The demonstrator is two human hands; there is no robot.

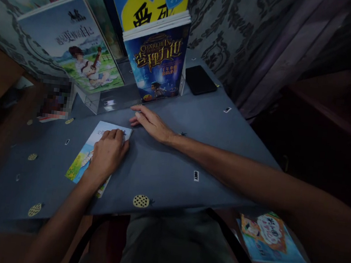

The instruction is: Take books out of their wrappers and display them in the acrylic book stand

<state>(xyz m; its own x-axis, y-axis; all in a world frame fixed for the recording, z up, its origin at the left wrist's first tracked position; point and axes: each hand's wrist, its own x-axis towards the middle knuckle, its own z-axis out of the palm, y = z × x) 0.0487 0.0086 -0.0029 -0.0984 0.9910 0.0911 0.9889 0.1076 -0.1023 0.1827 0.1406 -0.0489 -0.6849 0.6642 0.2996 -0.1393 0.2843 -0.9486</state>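
Note:
A thin picture book [87,152] with a pale sky and yellow-green grass on its cover lies flat on the grey tablecloth. My left hand [108,151] rests on top of it, fingers lying together and slightly bent over the cover, hiding much of the picture. To the right and a little farther off, my right hand [150,122] hovers or rests just above the cloth, I cannot tell which. Its fingers are extended with nothing in them, close to the front of a clear stand [111,101].
On the stand are a dark blue book [160,64] and a book with a guitar player [77,48]. Behind stands a yellow-and-blue book [133,0]. A black flat device [200,80] lies at right. Another book [272,239] sits below the table edge. A patterned wall [219,26] backs the table.

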